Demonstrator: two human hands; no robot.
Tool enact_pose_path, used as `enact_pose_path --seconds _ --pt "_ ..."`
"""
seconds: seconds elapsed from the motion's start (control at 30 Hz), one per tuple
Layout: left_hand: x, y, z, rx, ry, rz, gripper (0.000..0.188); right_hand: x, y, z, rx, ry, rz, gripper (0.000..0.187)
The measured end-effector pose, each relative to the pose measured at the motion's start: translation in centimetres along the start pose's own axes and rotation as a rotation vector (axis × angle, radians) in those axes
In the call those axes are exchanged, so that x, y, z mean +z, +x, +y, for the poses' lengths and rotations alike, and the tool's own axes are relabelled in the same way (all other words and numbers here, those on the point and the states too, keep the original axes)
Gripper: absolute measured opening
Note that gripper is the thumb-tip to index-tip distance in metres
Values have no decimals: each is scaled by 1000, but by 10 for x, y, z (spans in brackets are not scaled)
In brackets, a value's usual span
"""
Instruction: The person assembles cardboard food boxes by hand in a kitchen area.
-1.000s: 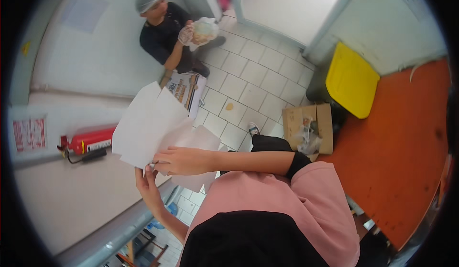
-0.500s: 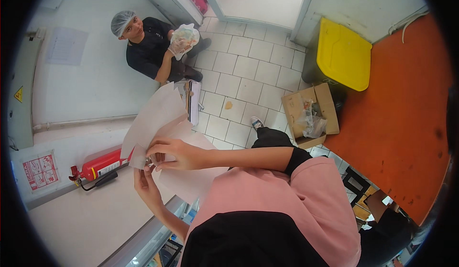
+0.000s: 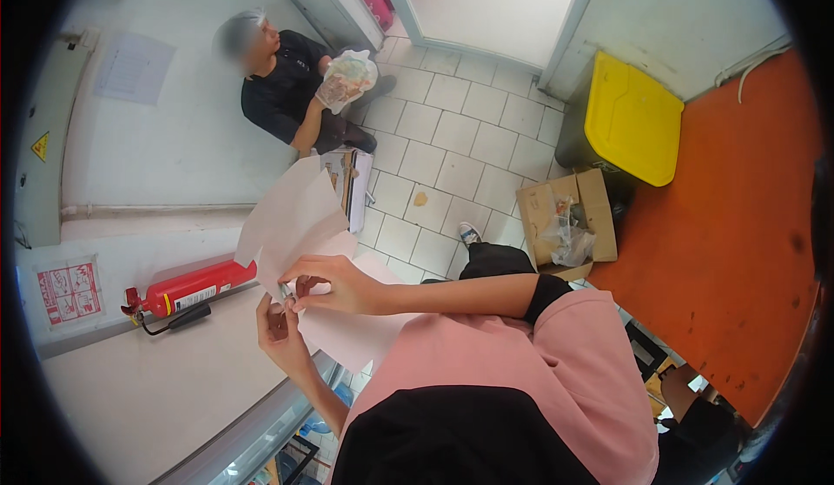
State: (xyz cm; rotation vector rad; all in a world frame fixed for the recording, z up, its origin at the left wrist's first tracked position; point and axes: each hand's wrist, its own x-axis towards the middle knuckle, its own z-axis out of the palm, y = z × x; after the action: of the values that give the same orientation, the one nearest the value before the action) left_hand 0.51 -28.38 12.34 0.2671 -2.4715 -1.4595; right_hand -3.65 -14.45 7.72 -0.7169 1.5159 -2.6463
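Several large sheets of white paper (image 3: 294, 216) fan out upward and to the right from my hands. My right hand (image 3: 340, 285) reaches across my body with thumb and fingers curled in a pinch at the sheets' gathered edge. Just below it, my left hand (image 3: 282, 333) has its fingertips closed on the same edge, almost touching the right fingertips. A small bit, perhaps a clip or a fold of paper, shows between the fingertips; it is too small to make out. More paper (image 3: 352, 333) hangs down behind my right wrist, against my pink top.
A red fire extinguisher (image 3: 195, 290) lies along the pale counter (image 3: 165, 381) at left. Beyond, a person (image 3: 282, 85) in a hairnet sits holding a white wrapped bundle (image 3: 349, 75). At right are a yellow-lidded bin (image 3: 634, 120), a cardboard box (image 3: 599, 211) with plastic bags, and an orange table (image 3: 730, 198).
My hands, still together on the paper, have shifted slightly right and down in the picture, and the left fingers have curled more. The seated person's head has turned to the right.
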Motion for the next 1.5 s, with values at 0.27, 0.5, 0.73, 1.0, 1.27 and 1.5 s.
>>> enact_pose_path --seconds 0.27,0.5,0.73,1.0,1.27,1.5 --pt "-6 -3 -8 69 -138 -17 19 1 0 4 131 200 -39 26" --pt "-14 -5 -2 3 -138 2 13 11 -7 7 176 283 -41 16" --pt "-19 -8 -13 -42 -174 -73 12 11 -16 14 172 185 -20 15" --pt "-16 -18 -31 -96 -125 -96 13 12 -21 14 125 167 2 17" --pt "-12 -16 -26 -70 -503 -130 36 21 -24 6 59 -32 -70 27" --pt "-8 -17 -13 48 -255 28 58 27 -18 -14 261 -26 -153 26"
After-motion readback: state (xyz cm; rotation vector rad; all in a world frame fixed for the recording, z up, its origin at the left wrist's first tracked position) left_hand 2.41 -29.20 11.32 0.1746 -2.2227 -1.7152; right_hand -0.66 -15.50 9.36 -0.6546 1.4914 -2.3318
